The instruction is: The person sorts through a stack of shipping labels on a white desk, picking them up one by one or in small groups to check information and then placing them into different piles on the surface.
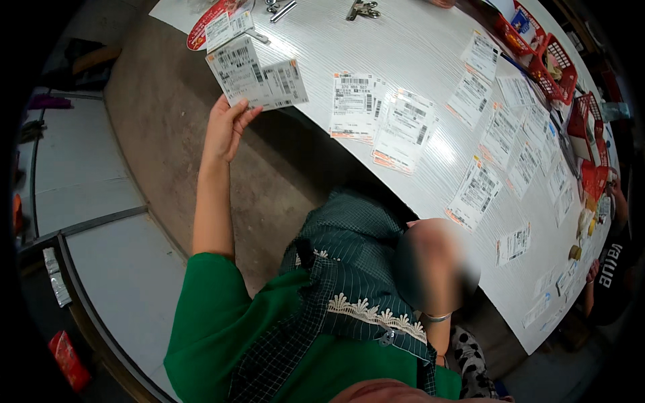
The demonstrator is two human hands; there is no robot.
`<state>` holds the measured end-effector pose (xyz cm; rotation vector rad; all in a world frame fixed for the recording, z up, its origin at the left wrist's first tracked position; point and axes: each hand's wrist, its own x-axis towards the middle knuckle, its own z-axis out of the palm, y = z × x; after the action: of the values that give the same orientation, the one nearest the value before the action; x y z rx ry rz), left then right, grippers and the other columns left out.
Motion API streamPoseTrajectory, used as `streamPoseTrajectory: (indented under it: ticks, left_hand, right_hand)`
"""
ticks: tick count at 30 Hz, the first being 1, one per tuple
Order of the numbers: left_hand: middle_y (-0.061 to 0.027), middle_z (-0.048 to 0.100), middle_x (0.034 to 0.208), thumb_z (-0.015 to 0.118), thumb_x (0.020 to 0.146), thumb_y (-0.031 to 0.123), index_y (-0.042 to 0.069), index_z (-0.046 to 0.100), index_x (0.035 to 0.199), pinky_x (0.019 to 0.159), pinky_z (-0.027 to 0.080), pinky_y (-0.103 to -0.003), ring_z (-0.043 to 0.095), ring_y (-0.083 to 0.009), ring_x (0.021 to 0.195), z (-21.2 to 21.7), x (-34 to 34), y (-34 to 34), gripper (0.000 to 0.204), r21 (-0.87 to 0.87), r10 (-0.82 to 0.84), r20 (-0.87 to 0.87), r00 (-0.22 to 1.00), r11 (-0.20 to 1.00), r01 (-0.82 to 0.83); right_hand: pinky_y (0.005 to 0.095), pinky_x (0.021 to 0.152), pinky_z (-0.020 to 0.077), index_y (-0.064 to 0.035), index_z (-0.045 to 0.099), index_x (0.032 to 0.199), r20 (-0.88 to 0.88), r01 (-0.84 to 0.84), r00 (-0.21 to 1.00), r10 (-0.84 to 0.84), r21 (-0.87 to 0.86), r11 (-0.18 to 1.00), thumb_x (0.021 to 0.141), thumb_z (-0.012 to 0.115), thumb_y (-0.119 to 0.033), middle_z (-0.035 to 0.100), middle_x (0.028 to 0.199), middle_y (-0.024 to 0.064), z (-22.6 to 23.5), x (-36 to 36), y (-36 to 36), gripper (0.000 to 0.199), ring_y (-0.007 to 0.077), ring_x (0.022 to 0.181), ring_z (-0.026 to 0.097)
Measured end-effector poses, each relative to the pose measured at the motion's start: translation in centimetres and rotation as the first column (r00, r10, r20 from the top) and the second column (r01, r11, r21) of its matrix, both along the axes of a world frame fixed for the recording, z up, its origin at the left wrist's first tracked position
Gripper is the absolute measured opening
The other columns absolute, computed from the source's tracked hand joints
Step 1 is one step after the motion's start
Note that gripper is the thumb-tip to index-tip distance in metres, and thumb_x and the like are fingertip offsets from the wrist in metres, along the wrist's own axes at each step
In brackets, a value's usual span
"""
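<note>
Watching remotely, I judge this label-sorting: left hand (230,122) pinching shipping labels (238,70), next likely needing steady placement; blurred right hand (435,258), grip I can't tell.

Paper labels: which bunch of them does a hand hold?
The bunch at left, in the grip of the left hand, reaching past the edge of the table; labels farther right lie on the table.

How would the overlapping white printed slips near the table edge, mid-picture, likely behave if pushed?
The overlapping slips would probably slide easily, looking thin and flat. They may fan apart, as their staggered edges suggest they lie loose. Some stiffness is likely: the held slips look fairly flat, pinched by the left hand.
</note>
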<state>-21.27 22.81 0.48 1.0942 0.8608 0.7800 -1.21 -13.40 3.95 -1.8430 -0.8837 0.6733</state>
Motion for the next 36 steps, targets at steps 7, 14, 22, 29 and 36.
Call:
streamPoseTrajectory:
  ticks: [7, 14, 22, 29, 36]
  left_hand:
    - [-0.0188, 0.055, 0.115, 0.041, 0.094, 0.005, -0.006, 0.039, 0.123, 0.072, 0.059, -0.028, 0.063, -0.0207, 0.091, -1.0, 0.8, -2.2, 0.031, -0.062, 0.081, -0.009, 0.997, 0.995, -0.081]
    - [-0.0158, 0.056, 0.114, 0.041, 0.093, 0.007, -0.002, 0.039, 0.124, 0.073, 0.057, -0.030, 0.061, -0.0214, 0.096, -0.7, 1.5, -0.8, 0.032, 0.057, 0.076, 0.042, 0.996, 0.995, -0.079]
    - [-0.0209, 0.050, 0.122, 0.035, 0.095, 0.007, -0.007, 0.034, 0.127, 0.079, 0.057, -0.034, 0.059, -0.0264, 0.102, -1.1, 0.3, -1.7, 0.035, -0.046, 0.124, 0.064, 0.990, 0.992, -0.121]
    - [-0.0205, 0.052, 0.120, 0.035, 0.096, 0.010, -0.007, 0.035, 0.126, 0.080, 0.058, -0.034, 0.060, -0.0270, 0.101, -1.8, 0.1, -1.3, 0.034, -0.071, 0.140, 0.129, 0.982, 0.989, -0.132]
    - [-0.0169, 0.055, 0.116, 0.037, 0.097, 0.016, -0.002, 0.038, 0.127, 0.065, 0.060, -0.034, 0.062, -0.0230, 0.097, -0.6, 2.1, -1.9, 0.035, -0.065, -0.056, -0.019, 0.998, 0.996, 0.055]
  right_hand:
    - [0.0259, 0.077, 0.0459, -0.0013, 0.058, 0.095, 0.017, -0.142, 0.989, 0.144, -0.114, 0.983, 0.085, 0.055, -0.008, 0.063, 0.098, 0.0097, 1.0, 1.0, 5.2, 0.013, 0.0196, 0.085, 0.060]
    - [0.0370, 0.082, 0.0455, -0.0021, 0.060, 0.097, 0.594, -0.208, 0.780, 0.197, -0.051, 0.977, 0.080, 0.065, -0.019, 0.059, 0.099, 0.0106, -3.1, 4.7, 19.6, 0.025, 0.0292, 0.095, 0.055]
    - [0.0360, 0.077, 0.0437, -0.0023, 0.062, 0.087, 0.683, -0.135, 0.510, 0.522, -0.536, 0.833, 0.064, 0.077, -0.029, 0.063, 0.089, 0.0125, -3.1, 7.8, 26.5, 0.038, 0.0261, 0.088, 0.059]
    - [0.0387, 0.072, 0.0470, -0.0042, 0.063, 0.090, 0.503, -0.220, 0.529, 0.683, -0.696, 0.683, 0.073, 0.070, -0.026, 0.065, 0.084, 0.0127, -3.5, 8.0, 27.1, 0.029, 0.0271, 0.085, 0.061]
    - [0.0399, 0.062, 0.0485, -0.0058, 0.055, 0.093, 0.188, -0.629, 0.703, 0.686, -0.285, 0.723, 0.087, 0.052, -0.019, 0.063, 0.074, 0.0153, 3.8, 7.9, 24.6, 0.014, 0.0297, 0.071, 0.063]
